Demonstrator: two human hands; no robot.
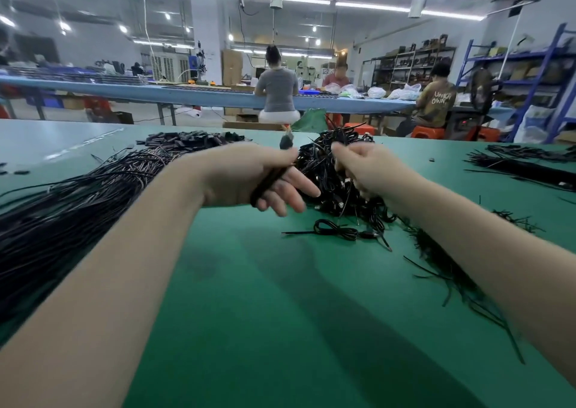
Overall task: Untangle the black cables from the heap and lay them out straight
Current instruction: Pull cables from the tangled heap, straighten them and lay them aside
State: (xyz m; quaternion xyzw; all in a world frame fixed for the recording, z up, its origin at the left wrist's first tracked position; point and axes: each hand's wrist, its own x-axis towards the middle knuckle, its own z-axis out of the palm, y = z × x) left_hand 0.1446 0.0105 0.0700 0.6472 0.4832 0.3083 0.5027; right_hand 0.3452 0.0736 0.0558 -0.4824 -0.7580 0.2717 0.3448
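Black cables (335, 170) form a tangled heap on the green table (249, 314), lying just past the centre of the view toward 1 o'clock. The left hand (249, 177) is at about 11 o'clock from the view's centre, hard against the heap's left edge. It pinches a small bundle of cables (268, 181) between the thumb and the upper fingers; the bundle runs diagonally across the palm, and a blurred plug end (285, 141) projects above the hand. The lower fingers of this hand are extended toward the heap. The right hand (371, 167) is at about 1 o'clock, fingers curled and closed on strands on the heap's right side. The two hands are apart, with the heap between them.

One loose looped cable (338, 231) lies on the table at 6 o'clock from the heap, just beside it. A large sheaf of straightened cables (78, 208) lies at 9 o'clock, fanning from the left edge toward a row of dark plug ends (190, 138) at 11 o'clock. Scattered strands (448, 270) lie at 4 o'clock, partly hidden by the right forearm. A further laid-out bundle (526, 164) lies at 2 o'clock, near the right edge.

Beyond the table, three people sit at a long blue bench (187, 94). Shelving (530, 64) stands at the far right.
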